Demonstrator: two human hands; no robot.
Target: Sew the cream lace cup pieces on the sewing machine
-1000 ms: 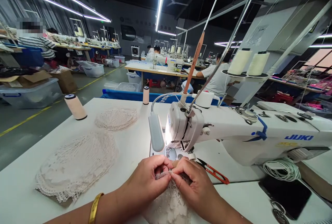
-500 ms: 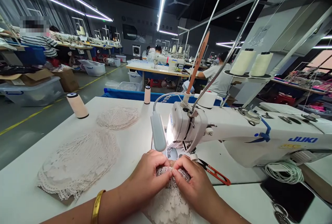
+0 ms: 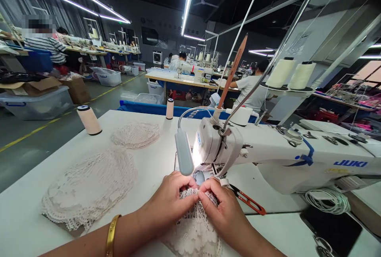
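Observation:
A piece of cream lace [image 3: 195,235] hangs between my two hands, just in front of the white sewing machine's head [image 3: 208,140]. My left hand [image 3: 175,195] pinches its upper edge between thumb and fingers. From the other side my right hand [image 3: 222,205] grips the same edge, the two thumbs nearly touching. The lamp [image 3: 184,152] shines beside the needle area, which is partly hidden behind the lamp and my hands. A larger lace pile [image 3: 89,187] and a smaller lace pile [image 3: 135,134] lie on the white table to the left.
Orange-handled snips [image 3: 248,201] lie right of my right hand. Further right are a coiled cable [image 3: 327,200] and a black flat object [image 3: 333,229]. Thread spools [image 3: 89,120] stand at the table's back. A person in white [image 3: 250,90] sits beyond the machine.
The camera view has shifted slightly, so the machine appears a little further right. Both hands keep their hold on the lace and have barely moved.

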